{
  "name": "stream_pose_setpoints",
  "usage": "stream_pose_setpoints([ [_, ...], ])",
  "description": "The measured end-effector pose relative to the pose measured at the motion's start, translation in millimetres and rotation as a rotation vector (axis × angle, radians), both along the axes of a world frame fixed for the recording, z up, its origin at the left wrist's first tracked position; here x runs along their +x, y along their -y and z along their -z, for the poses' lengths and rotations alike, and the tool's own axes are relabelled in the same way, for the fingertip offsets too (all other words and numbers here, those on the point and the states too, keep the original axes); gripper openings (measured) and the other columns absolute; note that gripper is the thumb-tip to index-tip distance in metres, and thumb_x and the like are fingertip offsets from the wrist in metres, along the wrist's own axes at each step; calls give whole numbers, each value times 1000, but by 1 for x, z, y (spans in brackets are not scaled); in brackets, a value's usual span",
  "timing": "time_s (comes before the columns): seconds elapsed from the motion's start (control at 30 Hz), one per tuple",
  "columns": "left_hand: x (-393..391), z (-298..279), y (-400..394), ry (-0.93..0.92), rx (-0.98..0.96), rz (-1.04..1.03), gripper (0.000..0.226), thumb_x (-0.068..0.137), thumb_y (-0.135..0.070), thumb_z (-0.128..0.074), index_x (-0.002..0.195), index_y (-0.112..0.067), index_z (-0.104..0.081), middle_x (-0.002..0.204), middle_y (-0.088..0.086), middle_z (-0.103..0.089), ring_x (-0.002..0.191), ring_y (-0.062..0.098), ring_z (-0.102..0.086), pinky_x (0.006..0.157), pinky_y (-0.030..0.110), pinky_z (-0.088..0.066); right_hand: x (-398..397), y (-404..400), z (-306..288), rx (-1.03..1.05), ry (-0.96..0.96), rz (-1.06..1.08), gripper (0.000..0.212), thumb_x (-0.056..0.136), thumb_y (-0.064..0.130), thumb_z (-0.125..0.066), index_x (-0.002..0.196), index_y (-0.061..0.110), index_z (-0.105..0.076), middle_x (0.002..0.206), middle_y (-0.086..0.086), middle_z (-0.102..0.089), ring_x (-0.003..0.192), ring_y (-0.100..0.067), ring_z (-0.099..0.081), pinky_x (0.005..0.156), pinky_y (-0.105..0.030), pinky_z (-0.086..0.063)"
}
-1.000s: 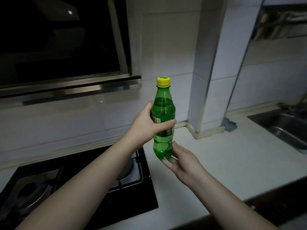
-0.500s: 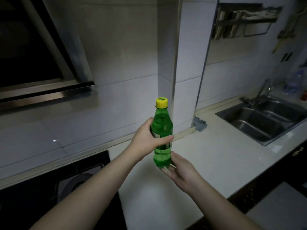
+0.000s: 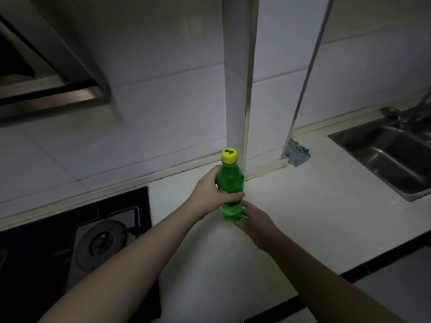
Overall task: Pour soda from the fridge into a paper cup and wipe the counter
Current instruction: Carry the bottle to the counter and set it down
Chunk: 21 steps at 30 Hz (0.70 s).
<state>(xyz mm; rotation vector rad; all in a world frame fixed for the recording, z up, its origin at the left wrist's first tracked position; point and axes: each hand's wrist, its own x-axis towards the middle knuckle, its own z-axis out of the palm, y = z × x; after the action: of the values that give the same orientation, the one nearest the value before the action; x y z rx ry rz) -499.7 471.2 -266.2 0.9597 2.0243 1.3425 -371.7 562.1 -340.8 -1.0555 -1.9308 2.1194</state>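
stovetop of black glass with a round metal burner (image 3: pixel 102 243) sits at the far left of the pale white counter (image 3: pixel 314 206), under the slanted steel range hood (image 3: pixel 58 89). next comes the left hand (image 3: pixel 210 197), its grip clenched round the middle of the green plastic soda bottle with a yellow cap (image 3: pixel 229 183), thumb across the front; the bottle stands upright, low over the counter near the tiled wall corner, whether its base touches i cannot tell. the right hand (image 3: pixel 254 222) lies just under and beside the base, fingers fairly straight, steadying rather than grasping, which looks like support for setting the bottle down level. the cap is still on, so pouring has not begun, and no paper cup shows anywhere. further right a crumpled grey-blue cloth (image 3: pixel 297 155) lies at the foot of the wall, handy for wiping, then the steel sink (image 3: pixel 396 159) with its tap. nothing stands between bottle and bare counter; the burner edge is near on the left.
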Motion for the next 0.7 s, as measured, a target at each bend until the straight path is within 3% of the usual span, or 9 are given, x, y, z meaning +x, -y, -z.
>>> stream_pose_setpoints([
  [0.1,-2,23,-9,18,-34,-33,60,64,-26,-89,115,-30,-60,107,-15,-67,100,2,-62,85,31,-56,-15,-11,40,29,73,-72,34,94,14,-57,126,1,-54,114,-12,-64,104,-28,-61,82,-26,-49],
  [0.17,-3,39,-13,18,-60,-50,59,64,-28,-89,115,-30,-59,107,-15,-67,99,3,-62,86,34,-56,-18,-19,58,55,82,-143,45,88,15,-56,123,-13,-51,104,-20,-61,97,-34,-57,77,-29,-44],
  [0.27,-5,63,-15,7,-93,-74,60,62,-31,-89,114,-32,-59,107,-15,-67,100,4,-62,89,38,-55,-16,-17,57,160,94,-128,33,86,12,-63,116,-1,-59,97,-13,-63,86,-21,-58,71,-19,-46],
  [0.33,-6,76,-16,-4,-121,-81,63,61,-32,-90,115,-36,-56,109,-17,-66,101,4,-62,90,35,-54,-18,-18,72,286,91,-93,22,86,8,-67,107,2,-64,98,-16,-67,81,-16,-59,64,-13,-45],
  [0.5,-4,107,-13,-16,-183,-116,73,61,-36,-90,124,-34,-53,115,-15,-63,108,10,-59,92,29,-50,-32,-14,98,500,145,-93,29,73,29,-79,91,7,-71,89,-14,-71,83,-30,-65,75,-44,-53],
  [0.7,0,121,-13,-25,-217,-150,69,67,-29,-88,125,-29,-52,111,-16,-60,103,5,-56,82,12,-44,-31,-16,111,698,170,-128,35,75,36,-77,91,8,-66,90,-11,-65,88,-29,-59,76,-40,-47],
])
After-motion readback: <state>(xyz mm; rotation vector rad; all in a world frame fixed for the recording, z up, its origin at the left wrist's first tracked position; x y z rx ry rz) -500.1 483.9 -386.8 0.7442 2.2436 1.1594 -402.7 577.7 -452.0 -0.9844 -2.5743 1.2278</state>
